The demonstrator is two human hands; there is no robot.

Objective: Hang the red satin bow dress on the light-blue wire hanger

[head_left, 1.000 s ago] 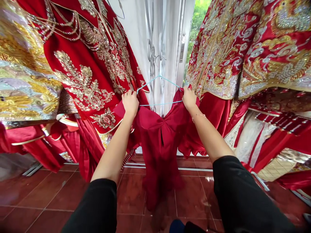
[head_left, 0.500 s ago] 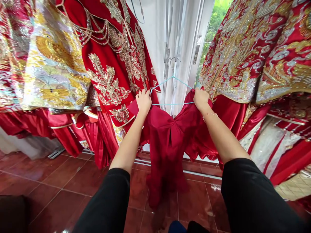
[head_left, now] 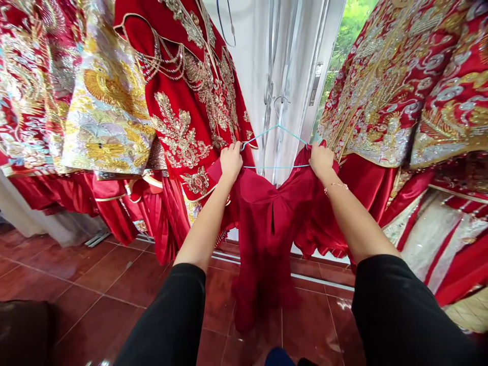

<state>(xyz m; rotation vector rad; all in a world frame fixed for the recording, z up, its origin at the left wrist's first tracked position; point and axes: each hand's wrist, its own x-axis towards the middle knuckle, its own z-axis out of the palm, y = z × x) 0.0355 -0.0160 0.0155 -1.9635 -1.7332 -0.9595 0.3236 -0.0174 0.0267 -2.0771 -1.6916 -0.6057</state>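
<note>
A dark red dress [head_left: 263, 208] hangs in front of me on a thin light-blue hanger [head_left: 278, 166], its skirt reaching down towards the floor. My left hand [head_left: 231, 160] is closed on the dress's shoulder at one end of the hanger. At the opposite end, my right hand [head_left: 321, 160] grips the other shoulder, with a thin bracelet on that wrist. The hanger's metal hook [head_left: 281, 99] points up before the white curtain; whether it touches anything behind is unclear. Fabric and fingers hide the hanger's tips.
Embroidered red jackets [head_left: 183, 132] and a pale gold-patterned garment [head_left: 107, 112] hang on the left. More gold-and-silver embroidered garments [head_left: 381, 96] hang on the right. Behind stands a white curtain [head_left: 251, 66] by a window frame [head_left: 318, 76]. Reddish tiles [head_left: 114, 279] cover the floor.
The view has shifted slightly, so the surroundings appear farther right. Both hands keep their hold on the dress, and its skirt has swung a little.
</note>
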